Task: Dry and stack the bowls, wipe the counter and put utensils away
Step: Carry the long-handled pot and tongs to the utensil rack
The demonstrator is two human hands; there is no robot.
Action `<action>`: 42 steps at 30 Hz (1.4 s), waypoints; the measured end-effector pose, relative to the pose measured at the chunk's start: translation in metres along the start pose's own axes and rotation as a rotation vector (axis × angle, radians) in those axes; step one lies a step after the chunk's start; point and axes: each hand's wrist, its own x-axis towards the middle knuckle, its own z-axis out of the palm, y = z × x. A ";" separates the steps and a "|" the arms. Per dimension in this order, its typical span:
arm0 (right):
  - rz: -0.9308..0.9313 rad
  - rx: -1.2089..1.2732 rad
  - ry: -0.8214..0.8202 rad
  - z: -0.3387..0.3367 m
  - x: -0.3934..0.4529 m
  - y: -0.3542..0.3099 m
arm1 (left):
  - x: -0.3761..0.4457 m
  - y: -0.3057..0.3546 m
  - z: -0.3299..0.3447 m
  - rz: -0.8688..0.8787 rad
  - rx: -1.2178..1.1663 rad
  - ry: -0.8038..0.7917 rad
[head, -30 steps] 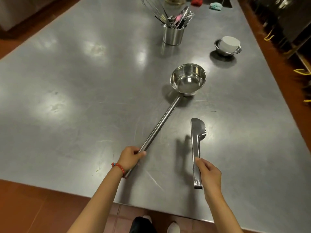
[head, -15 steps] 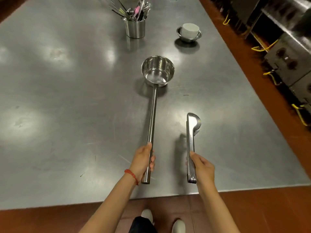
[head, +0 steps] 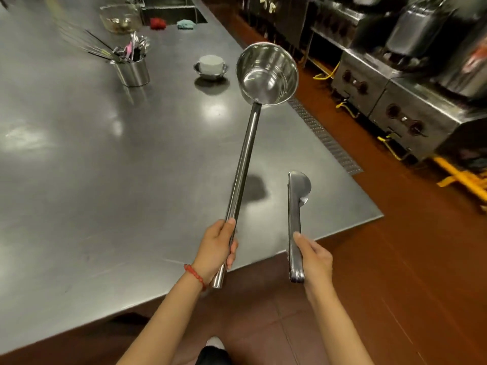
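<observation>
A person's left hand (head: 214, 246) gripped a long-handled stainless-steel ladle (head: 266, 75) raised above the steel worktop (head: 105, 154), while the right hand (head: 313, 259) clasped closed steel tongs (head: 295, 206).

steel ladle (head: 266, 75) raised, bowl up; closed tongs (head: 295, 206) raised alongside; both over counter (head: 105, 167)

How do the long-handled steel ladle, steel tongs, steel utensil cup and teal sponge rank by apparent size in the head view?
1. Long-handled steel ladle
2. Steel tongs
3. Steel utensil cup
4. Teal sponge

Nearness enlarges the held tools.
</observation>
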 end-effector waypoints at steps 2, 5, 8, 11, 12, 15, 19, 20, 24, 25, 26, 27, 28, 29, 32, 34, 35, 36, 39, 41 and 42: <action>-0.014 -0.001 0.020 -0.041 -0.007 -0.007 | -0.014 -0.007 0.036 -0.005 0.015 -0.050; -0.042 -0.002 0.087 -0.108 -0.018 -0.015 | -0.035 -0.019 0.092 -0.016 0.023 -0.132; -0.069 -0.007 0.174 -0.178 -0.031 -0.021 | -0.057 -0.030 0.152 -0.032 0.039 -0.220; -0.077 0.001 0.284 -0.253 -0.044 -0.024 | -0.079 -0.037 0.216 -0.025 0.096 -0.331; -0.082 0.011 0.320 -0.276 -0.048 -0.024 | -0.086 -0.039 0.236 -0.026 0.114 -0.370; -0.086 0.047 0.447 -0.338 -0.059 -0.021 | -0.104 -0.045 0.294 -0.011 0.176 -0.489; -0.079 0.133 0.619 -0.410 -0.072 -0.017 | -0.123 -0.054 0.376 -0.034 0.247 -0.687; -0.079 0.155 0.668 -0.428 -0.075 -0.016 | -0.127 -0.058 0.398 -0.036 0.264 -0.737; -0.076 0.253 0.850 -0.502 -0.082 -0.013 | -0.146 -0.073 0.491 -0.042 0.323 -0.925; -0.079 0.271 0.898 -0.521 -0.084 -0.013 | -0.151 -0.078 0.514 -0.045 0.335 -0.972; -0.084 0.291 0.948 -0.540 -0.085 -0.013 | -0.156 -0.082 0.538 -0.050 0.347 -1.022; -0.088 0.313 1.001 -0.558 -0.086 -0.014 | -0.160 -0.086 0.562 -0.058 0.360 -1.069; -0.086 0.336 1.046 -0.573 -0.087 -0.016 | -0.164 -0.088 0.581 -0.065 0.371 -1.106; -0.087 0.360 1.099 -0.591 -0.088 -0.018 | -0.170 -0.089 0.605 -0.069 0.384 -1.152; -0.092 0.409 1.223 -0.641 -0.094 -0.024 | -0.187 -0.095 0.670 -0.069 0.422 -1.279; -0.093 0.431 1.299 -0.668 -0.100 -0.024 | -0.201 -0.097 0.707 -0.064 0.446 -1.347; -0.092 0.446 1.345 -0.683 -0.104 -0.023 | -0.210 -0.099 0.725 -0.059 0.463 -1.381; -0.096 0.462 1.380 -0.697 -0.109 -0.022 | -0.220 -0.103 0.742 -0.054 0.479 -1.416; -0.098 0.475 1.445 -0.740 -0.126 -0.017 | -0.255 -0.114 0.790 -0.053 0.509 -1.496; -0.089 0.483 1.487 -0.774 -0.141 -0.011 | -0.284 -0.126 0.822 -0.053 0.526 -1.542; -0.090 0.490 1.507 -0.792 -0.149 -0.008 | -0.298 -0.132 0.837 -0.057 0.531 -1.566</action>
